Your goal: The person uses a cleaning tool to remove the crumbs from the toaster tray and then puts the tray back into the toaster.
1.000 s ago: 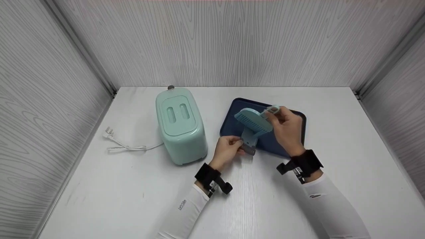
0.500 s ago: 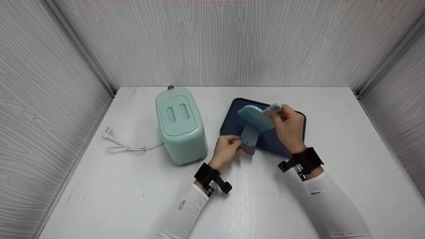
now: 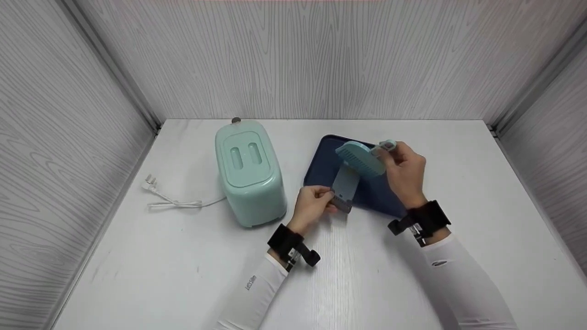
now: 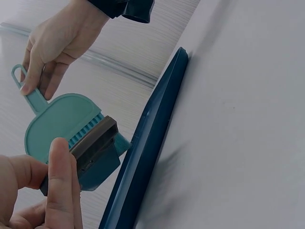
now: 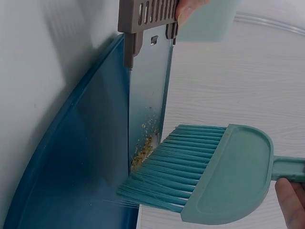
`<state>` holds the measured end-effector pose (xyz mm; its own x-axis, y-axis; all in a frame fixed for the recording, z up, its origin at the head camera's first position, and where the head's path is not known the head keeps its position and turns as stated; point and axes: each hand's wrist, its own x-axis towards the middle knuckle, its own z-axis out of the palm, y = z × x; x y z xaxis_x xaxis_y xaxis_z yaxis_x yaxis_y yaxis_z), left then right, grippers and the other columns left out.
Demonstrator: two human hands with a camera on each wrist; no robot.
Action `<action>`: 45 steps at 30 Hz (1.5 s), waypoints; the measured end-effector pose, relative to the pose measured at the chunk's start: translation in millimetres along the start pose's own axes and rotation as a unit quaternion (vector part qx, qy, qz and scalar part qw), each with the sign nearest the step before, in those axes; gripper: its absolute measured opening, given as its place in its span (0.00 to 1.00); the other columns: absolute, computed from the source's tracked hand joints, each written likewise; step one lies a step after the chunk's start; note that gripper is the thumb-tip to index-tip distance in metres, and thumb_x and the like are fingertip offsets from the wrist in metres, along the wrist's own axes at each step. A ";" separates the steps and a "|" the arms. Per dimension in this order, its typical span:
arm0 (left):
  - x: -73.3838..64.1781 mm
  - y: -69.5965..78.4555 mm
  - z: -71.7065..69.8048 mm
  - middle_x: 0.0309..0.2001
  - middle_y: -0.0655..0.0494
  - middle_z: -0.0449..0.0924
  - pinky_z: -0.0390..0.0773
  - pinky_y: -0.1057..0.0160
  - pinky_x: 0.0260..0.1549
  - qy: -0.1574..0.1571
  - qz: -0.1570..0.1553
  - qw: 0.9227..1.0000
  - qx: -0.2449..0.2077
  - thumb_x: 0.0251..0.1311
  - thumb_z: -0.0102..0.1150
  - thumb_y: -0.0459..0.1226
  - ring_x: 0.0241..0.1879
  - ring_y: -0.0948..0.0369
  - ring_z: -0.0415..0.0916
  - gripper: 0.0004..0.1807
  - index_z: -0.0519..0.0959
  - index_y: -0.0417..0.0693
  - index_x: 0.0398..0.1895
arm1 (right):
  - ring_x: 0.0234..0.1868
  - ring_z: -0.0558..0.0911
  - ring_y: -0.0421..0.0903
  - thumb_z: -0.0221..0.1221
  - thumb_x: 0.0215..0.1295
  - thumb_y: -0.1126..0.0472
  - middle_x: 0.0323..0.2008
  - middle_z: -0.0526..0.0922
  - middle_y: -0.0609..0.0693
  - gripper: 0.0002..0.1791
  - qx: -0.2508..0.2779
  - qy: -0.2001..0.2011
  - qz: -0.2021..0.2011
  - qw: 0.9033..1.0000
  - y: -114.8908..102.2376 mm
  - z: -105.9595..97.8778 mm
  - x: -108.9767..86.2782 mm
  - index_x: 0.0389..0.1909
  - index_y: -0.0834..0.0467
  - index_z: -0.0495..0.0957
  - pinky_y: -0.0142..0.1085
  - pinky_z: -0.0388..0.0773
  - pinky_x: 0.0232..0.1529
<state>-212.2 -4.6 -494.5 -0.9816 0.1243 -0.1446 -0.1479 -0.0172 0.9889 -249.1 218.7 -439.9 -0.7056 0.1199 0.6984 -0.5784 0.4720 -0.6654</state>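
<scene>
In the head view my right hand [image 3: 406,174] pinches the handle of a teal hand brush [image 3: 358,156]. Its bristles [image 5: 174,164] touch the far end of a flat metal crumb tray [image 3: 345,184], where yellowish crumbs [image 5: 144,152] are gathered, as the right wrist view shows. My left hand [image 3: 312,208] holds this crumb tray by its grey slotted end [image 3: 340,204] between thumb and fingers. Beneath both lies a dark blue tray [image 3: 378,197], with the crumb tray over its near side. Part of the blue tray is hidden by my right hand and the brush.
A mint-green toaster [image 3: 250,160] with a two-slot lid stands left of my left hand. Its white cord and plug [image 3: 174,201] lie on the white table [image 3: 183,275] further left. Grey wood-grain panels [image 3: 298,59] enclose the back and sides.
My right hand has drawn the brush away and to the right along the crumb tray, baring more of its metal surface. The left hand stays almost still.
</scene>
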 end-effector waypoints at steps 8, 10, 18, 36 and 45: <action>0.8 -0.8 -1.4 0.37 0.41 0.86 0.90 0.70 0.30 0.000 0.017 1.000 0.000 0.71 0.56 0.26 0.21 0.68 0.83 0.16 0.80 0.23 0.57 | 0.30 0.85 0.27 0.68 0.69 0.67 0.34 0.92 0.60 0.06 -0.002 0.011 0.003 1.000 8.0 -7.8 2.1 0.42 0.67 0.87 0.15 0.77 0.32; 0.4 -0.2 -2.1 0.36 0.40 0.87 0.90 0.69 0.30 0.000 0.022 1.000 -0.001 0.71 0.56 0.27 0.20 0.69 0.82 0.16 0.80 0.23 0.57 | 0.31 0.84 0.24 0.68 0.69 0.68 0.34 0.92 0.61 0.06 -0.007 0.018 0.009 1.000 8.5 -9.6 2.6 0.42 0.66 0.87 0.14 0.77 0.33; 1.7 2.5 -1.7 0.35 0.44 0.86 0.90 0.69 0.30 0.011 0.013 1.000 -0.011 0.71 0.56 0.27 0.21 0.68 0.83 0.16 0.80 0.24 0.57 | 0.29 0.86 0.29 0.66 0.69 0.70 0.34 0.90 0.67 0.06 0.038 0.042 0.021 0.998 9.2 -20.5 9.1 0.42 0.71 0.86 0.19 0.83 0.33; 13.2 2.4 8.4 0.34 0.45 0.87 0.90 0.69 0.29 0.014 0.008 1.000 -0.026 0.72 0.57 0.27 0.21 0.68 0.83 0.16 0.81 0.25 0.57 | 0.34 0.90 0.33 0.66 0.69 0.73 0.36 0.90 0.33 0.07 0.119 0.032 0.015 0.992 -21.4 -20.2 11.2 0.41 0.75 0.83 0.27 0.90 0.40; 18.2 2.5 11.9 0.31 0.46 0.86 0.88 0.70 0.27 0.009 0.030 0.999 -0.024 0.72 0.56 0.26 0.19 0.69 0.81 0.15 0.80 0.23 0.56 | 0.32 0.90 0.34 0.65 0.68 0.75 0.36 0.90 0.39 0.05 0.128 0.012 -0.001 0.992 -35.8 -12.7 2.4 0.41 0.75 0.84 0.26 0.89 0.38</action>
<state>-228.9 9.5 -494.2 -0.9909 0.1028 -0.0865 -0.0942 -0.0723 0.9929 -224.8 213.2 -411.1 -0.6956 0.1415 0.7043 -0.6674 0.2354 -0.7065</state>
